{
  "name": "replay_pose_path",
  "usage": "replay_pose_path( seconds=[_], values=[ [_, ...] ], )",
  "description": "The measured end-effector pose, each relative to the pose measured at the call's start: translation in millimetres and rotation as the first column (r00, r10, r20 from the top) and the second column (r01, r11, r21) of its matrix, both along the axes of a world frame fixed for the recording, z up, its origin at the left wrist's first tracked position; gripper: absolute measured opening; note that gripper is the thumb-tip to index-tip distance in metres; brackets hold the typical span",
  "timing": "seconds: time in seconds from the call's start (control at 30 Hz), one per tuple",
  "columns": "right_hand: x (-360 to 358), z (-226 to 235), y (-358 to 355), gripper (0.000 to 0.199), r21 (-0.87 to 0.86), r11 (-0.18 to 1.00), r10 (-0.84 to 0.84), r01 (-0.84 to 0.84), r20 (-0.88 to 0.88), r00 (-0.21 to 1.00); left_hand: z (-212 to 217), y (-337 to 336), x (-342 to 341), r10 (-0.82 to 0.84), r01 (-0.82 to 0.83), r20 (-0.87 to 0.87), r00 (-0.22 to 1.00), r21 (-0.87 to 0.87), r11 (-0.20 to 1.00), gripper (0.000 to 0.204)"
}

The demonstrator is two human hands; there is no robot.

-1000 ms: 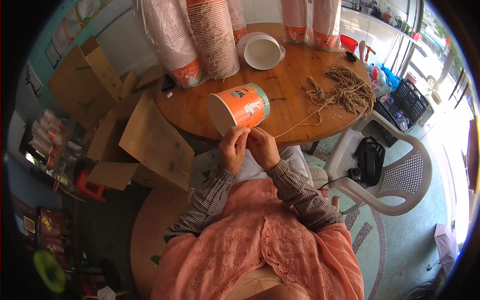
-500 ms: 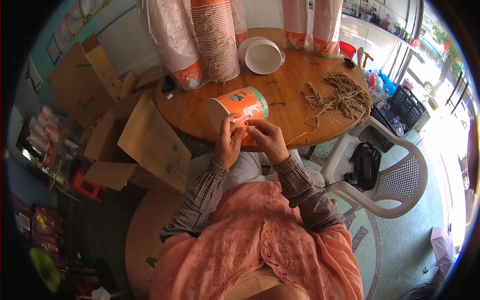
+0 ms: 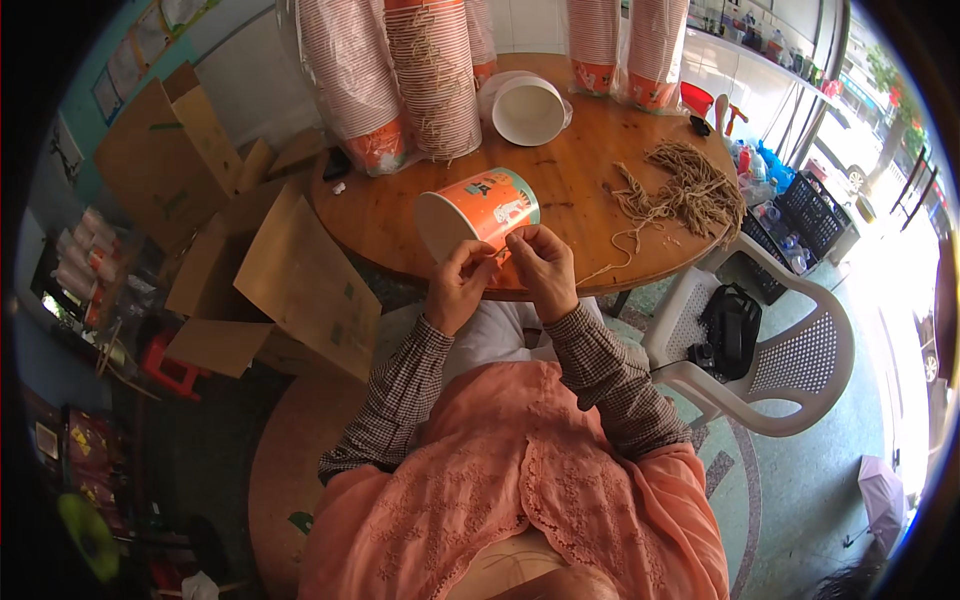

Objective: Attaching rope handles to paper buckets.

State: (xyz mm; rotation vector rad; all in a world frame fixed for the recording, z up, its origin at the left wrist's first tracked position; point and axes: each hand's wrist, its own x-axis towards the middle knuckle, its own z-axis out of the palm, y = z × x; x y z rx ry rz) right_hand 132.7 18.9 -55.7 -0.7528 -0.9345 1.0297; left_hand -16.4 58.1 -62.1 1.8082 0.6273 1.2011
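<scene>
An orange paper bucket (image 3: pixel 480 207) with a white and green print lies on its side at the table's near edge, its pale round end facing left. My left hand (image 3: pixel 462 285) is closed in a pinch just in front of it. Close beside it, my right hand (image 3: pixel 544 270) pinches too, thumb against forefinger. A thin dark strand (image 3: pixel 502 252) seems to run between the fingertips; most of it is hidden by the fingers. From a tangled heap of brown twine (image 3: pixel 690 190) on the right, a loose length trails over the wood toward my right hand.
Tall stacks of paper buckets (image 3: pixel 432 90), some in clear plastic, stand at the back of the round wooden table (image 3: pixel 370 225). A white bucket (image 3: pixel 527 112) lies among them. Open cardboard boxes (image 3: pixel 300 290) are at left; a plastic chair (image 3: pixel 800 370) holding a black bag is at right.
My right hand has risen slightly and turned, and the fingertips of both hands have shifted up against the bucket. The bucket has tipped a little and moved slightly right.
</scene>
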Motion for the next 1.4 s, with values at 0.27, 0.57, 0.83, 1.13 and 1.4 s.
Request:
replay_pose_path(
  seconds=[0.27,0.57,0.83,1.13,1.4],
  values=[
    [-3,6,0,0.011,0.06,0.996,-0.064,0.065,-0.012,0.998,7,-9,12,0.285,-0.275,0.033,0.958,0.392,0.878,0.018],
    [-5,3,0,0.014,-0.058,0.995,-0.083,0.078,-0.095,0.992,3,-3,18,0.475,-0.335,0.067,0.878,0.793,0.509,0.016],
    [43,19,16,0.011,0.144,0.981,0.068,-0.13,0.37,0.926,26,-2,0,0.115,-0.112,-0.025,0.993,0.094,0.989,0.012],
    [41,14,1,0.016,0.412,0.908,-0.337,0.078,0.607,0.72,36,6,-12,-0.045,0.066,0.07,0.997,-0.332,0.941,0.022],
    [26,20,6,0.018,0.406,0.913,-0.278,0.035,0.558,0.781,39,6,-10,-0.047,0.062,0.052,0.998,-0.352,0.934,0.019]
  ],
)
